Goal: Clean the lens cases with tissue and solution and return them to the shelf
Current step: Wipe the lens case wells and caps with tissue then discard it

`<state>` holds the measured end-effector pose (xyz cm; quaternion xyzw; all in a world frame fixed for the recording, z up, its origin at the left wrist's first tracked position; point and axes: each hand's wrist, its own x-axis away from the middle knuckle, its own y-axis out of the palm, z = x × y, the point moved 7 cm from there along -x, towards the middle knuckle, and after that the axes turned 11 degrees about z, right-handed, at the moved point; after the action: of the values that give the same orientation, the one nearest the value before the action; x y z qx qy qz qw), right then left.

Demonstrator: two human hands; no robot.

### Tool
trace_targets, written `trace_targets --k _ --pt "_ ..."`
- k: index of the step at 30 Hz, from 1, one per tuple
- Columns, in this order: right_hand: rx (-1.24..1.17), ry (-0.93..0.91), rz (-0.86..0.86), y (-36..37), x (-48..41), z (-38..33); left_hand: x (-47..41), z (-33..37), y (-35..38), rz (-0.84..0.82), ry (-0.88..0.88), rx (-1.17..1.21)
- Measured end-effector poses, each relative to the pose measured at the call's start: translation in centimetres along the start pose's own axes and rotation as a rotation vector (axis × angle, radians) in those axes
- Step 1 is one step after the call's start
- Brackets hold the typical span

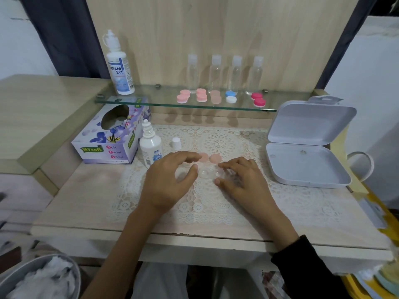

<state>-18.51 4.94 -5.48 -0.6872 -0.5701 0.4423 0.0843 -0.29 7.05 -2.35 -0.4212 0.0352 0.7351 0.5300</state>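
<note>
A clear lens case base (210,173) lies on the lace mat between my hands, its two peach caps (210,157) just behind it. My left hand (170,180) hovers at its left end with fingers spread. My right hand (239,178) has fingertips at the case's right end; whether they grip it is unclear. A small solution bottle (150,145) stands uncapped, its white cap (176,143) beside it. The tissue box (110,137) sits at the left. On the glass shelf (164,102) lie several lens cases: pink (183,96), peach (215,97), blue-white (230,96), red (258,99).
A large solution bottle (119,65) and several clear bottles (224,72) stand at the back of the shelf. An open white tin (306,147) lies at the right. A bin with used tissue (43,277) sits below left. The lace mat (216,203) covers the desk.
</note>
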Motion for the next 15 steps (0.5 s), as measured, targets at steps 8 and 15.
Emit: trace_targets --k 8,15 --pt "-0.173 0.191 -0.008 -0.2 0.7 0.6 0.1 0.7 -6.6 0.316 0.098 -0.018" --pt "0.008 0.101 -0.091 0.1 0.6 0.3 -1.1 -3.7 -11.5 0.444 -0.005 -0.121"
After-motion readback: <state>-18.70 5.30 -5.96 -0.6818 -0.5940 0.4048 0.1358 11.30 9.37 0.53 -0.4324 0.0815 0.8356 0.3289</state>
